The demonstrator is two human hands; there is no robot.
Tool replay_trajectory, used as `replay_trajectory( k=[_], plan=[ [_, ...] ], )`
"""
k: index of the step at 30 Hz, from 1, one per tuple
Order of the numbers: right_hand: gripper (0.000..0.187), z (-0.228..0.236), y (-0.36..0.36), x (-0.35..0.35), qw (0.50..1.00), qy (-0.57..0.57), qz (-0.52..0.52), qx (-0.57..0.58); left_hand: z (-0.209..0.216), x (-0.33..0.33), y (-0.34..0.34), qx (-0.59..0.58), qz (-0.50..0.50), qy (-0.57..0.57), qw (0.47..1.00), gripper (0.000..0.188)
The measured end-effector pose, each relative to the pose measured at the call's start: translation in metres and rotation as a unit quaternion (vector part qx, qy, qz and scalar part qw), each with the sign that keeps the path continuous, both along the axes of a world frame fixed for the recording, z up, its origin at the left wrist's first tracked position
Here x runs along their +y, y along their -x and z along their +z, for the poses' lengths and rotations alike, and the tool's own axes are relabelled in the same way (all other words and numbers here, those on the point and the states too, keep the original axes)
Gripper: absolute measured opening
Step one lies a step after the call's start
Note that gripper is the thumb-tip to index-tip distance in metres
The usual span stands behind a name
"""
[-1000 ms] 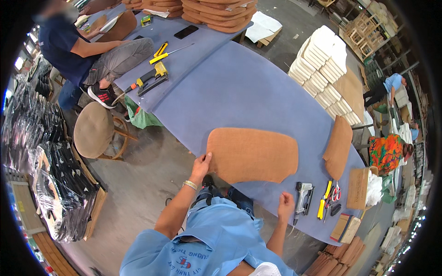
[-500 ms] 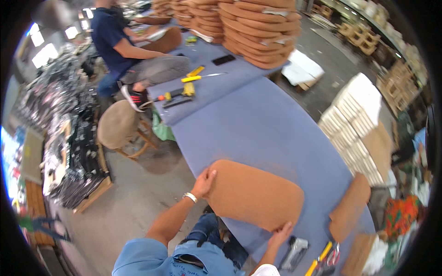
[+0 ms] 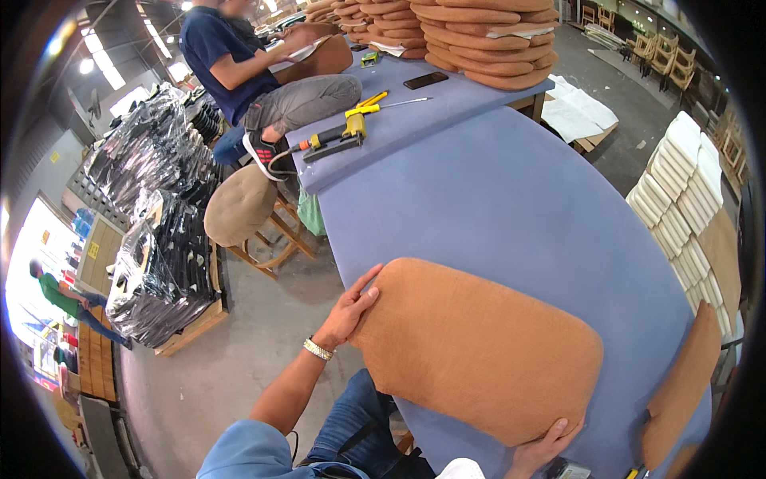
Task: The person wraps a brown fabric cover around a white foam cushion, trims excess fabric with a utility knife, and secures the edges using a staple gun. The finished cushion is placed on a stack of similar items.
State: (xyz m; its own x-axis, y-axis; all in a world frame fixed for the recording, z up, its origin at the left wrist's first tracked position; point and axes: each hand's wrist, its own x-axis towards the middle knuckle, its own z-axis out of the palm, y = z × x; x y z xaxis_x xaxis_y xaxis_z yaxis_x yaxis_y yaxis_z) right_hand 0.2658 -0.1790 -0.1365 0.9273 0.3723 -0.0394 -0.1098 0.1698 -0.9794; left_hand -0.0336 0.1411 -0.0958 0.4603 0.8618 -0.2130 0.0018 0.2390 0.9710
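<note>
- Brown panel is held in both hands, over the near edge of the table; if it touches the surface, I cannot tell.
- Left hand grips its left edge — thumb on top; right hand holds its near right corner.
- Blue-grey table spreads smoothly behind, with a second brown panel at right.
- Round padded stool stands on the grey floor.
- Farther are a yellow-black power tool, a seated person and piled brown pieces.
</note>
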Motion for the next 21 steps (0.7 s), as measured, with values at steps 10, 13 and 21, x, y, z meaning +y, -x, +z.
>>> replay_trajectory(
  k=[10, 13, 21],
  plan=[
    [0.062, 0.003, -0.004, -0.011, 0.994, -0.040, 0.009, -0.097, 0.004, -0.048, 0.005, -0.085, 0.032, 0.034, 0.995, 0.056],
    [0.065, 0.008, -0.015, -0.011, 0.987, 0.004, -0.013, -0.159, -0.007, -0.086, 0.006, -0.091, 0.066, 0.007, 0.994, 0.055],
    [0.074, -0.005, -0.024, -0.004, 0.982, 0.019, -0.030, -0.186, -0.026, -0.134, 0.036, 0.112, 0.059, -0.317, 0.940, 0.049]
  ],
)
